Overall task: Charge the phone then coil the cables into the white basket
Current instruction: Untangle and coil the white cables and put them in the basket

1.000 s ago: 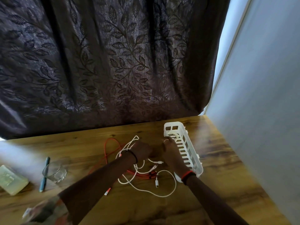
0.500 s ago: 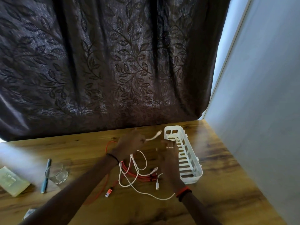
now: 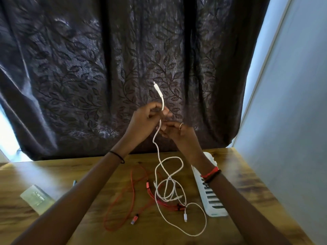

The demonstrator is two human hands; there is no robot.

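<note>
My left hand (image 3: 145, 119) is raised high above the table and pinches a white cable (image 3: 160, 156) just below its plug, which points upward. My right hand (image 3: 175, 132) sits right below it, fingers curled around the same cable. The rest of the white cable hangs down and lies in loose loops on the table. A red cable (image 3: 123, 197) lies tangled with it on the wood. The white basket (image 3: 211, 200) lies on the table at the right, partly behind my right forearm. No phone is identifiable.
A wooden table (image 3: 247, 191) fills the lower view. A pale green rectangular object (image 3: 37, 198) lies at the left, a pen tip (image 3: 74, 182) beside my left arm. A dark leaf-patterned curtain (image 3: 88, 68) hangs behind, a grey wall (image 3: 292, 103) on the right.
Both hands rose from the table surface, lifting one end of the white cable high in front of the curtain. The view tilted and the glass is no longer visible.
</note>
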